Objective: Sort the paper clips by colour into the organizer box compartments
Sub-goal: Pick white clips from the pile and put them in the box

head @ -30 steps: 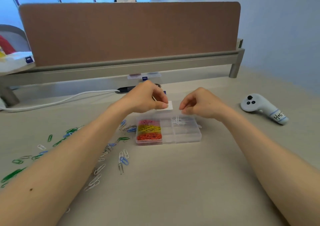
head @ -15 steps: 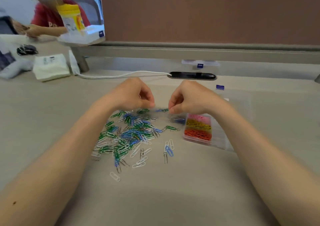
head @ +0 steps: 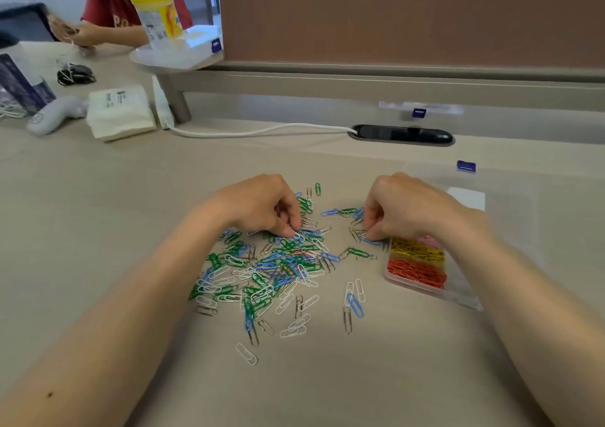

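Mixed paper clips [head: 262,269] are heaped on the table [head: 98,230], nearest. At the heap's far edge the left hand [head: 262,207] and right hand [head: 406,207] are curled, fingertips down on clips; an actual pinch cannot be told. The organizer box [head: 455,294] lies just right of the right hand, the nearer one.

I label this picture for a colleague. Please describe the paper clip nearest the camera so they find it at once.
On the beige desk, a pile of paper clips lies left of the organizer box. At its near edge one white clip lies alone, below a grey clip; none lies nearer.
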A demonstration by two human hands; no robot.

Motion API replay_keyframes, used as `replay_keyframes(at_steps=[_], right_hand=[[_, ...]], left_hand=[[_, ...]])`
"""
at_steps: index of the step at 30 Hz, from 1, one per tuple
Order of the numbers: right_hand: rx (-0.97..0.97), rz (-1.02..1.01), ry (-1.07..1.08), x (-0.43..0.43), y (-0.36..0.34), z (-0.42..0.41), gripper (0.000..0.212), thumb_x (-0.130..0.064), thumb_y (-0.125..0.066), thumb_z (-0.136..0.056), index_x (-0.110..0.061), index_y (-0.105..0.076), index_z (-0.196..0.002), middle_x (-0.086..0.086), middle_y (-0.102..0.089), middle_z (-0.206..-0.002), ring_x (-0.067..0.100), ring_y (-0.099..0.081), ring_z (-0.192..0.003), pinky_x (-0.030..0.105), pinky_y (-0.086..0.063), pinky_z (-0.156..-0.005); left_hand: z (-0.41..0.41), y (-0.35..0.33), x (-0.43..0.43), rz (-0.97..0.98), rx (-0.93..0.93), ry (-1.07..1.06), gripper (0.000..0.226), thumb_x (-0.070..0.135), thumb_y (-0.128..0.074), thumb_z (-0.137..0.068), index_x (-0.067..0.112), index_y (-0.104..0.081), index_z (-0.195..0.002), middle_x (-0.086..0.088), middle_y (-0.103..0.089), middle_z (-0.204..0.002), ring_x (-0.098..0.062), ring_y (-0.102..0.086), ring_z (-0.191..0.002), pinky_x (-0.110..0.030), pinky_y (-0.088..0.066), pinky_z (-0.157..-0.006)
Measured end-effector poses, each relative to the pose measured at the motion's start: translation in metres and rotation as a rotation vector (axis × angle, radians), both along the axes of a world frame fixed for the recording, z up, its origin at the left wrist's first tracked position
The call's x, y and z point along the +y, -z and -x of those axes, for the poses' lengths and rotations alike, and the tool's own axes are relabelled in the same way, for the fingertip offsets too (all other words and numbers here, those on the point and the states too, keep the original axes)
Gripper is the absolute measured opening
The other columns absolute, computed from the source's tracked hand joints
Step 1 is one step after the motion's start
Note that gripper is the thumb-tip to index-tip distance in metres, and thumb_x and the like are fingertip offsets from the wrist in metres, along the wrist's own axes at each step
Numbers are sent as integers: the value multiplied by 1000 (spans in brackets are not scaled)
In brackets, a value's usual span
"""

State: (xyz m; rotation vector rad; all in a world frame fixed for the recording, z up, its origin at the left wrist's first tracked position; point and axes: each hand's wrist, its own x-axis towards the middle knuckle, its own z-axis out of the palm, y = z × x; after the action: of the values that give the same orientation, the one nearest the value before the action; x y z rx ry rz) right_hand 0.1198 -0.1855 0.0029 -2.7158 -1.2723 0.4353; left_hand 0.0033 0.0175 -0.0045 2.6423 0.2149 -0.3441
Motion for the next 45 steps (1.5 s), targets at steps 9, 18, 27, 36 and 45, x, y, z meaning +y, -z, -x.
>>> replay_keyframes(at_steps=[9, 18, 27, 36, 45], right_hand=[[43, -85, -11, -1, -1, 1, 8, -21, -77, -81, -22, -73, -75, -5, -64, -78, 16, -63, -77, 33, -54, -72], [107, -174, -56, 6, -5, 14, 10, -14, -67, -85, -21, -74, -82, -6, -67, -80, 9, -59, -80, 30, -52, -75], [191, -147, -31, 20, 11, 39, 22, -24, -82, -76, -22, -64, -64, -5, -65, -71, 17, -67, -75, 34, -56, -78], [99, -163, -12, 24, 21, 44, 19, -28, -77, -81, -23, -62, -70, 3, -64, -88, 25, -60, -90, 29, -42, -70], [59, -111, -61, 23, 14, 51, 25, -18, -63, -86, -25, -50, -66, 4, -62, -97, 28, -58, -99, 30, -43, -72]], left_hand=[[-1, -4, 1, 11, -29, 15, 13, 15, -80, -78, 26, -73, -83, 10, -68, -72, 5, -54, -54, -7, -41, -55], [-1, -2, -3, 26, 27, 36, 12, 21, -84, -74, 25, -75, -81, 9, -65, -69, 5, -52, -53, -8, -38, -53], [-2, -3, -5, -19, 27, 36, 15, 13, -79, -79, 24, -70, -76, 16, -59, -56, 9, -50, -47, -5, -36, -50], [1, -5, -6, 27, 88, 39, 17, 11, -82, -75, 21, -71, -83, 8, -63, -70, 7, -52, -48, -7, -39, -50], [1, -8, -8, -42, 41, 64, 13, 11, -70, -87, 22, -69, -78, 15, -62, -65, 11, -52, -51, -4, -38, -51]])
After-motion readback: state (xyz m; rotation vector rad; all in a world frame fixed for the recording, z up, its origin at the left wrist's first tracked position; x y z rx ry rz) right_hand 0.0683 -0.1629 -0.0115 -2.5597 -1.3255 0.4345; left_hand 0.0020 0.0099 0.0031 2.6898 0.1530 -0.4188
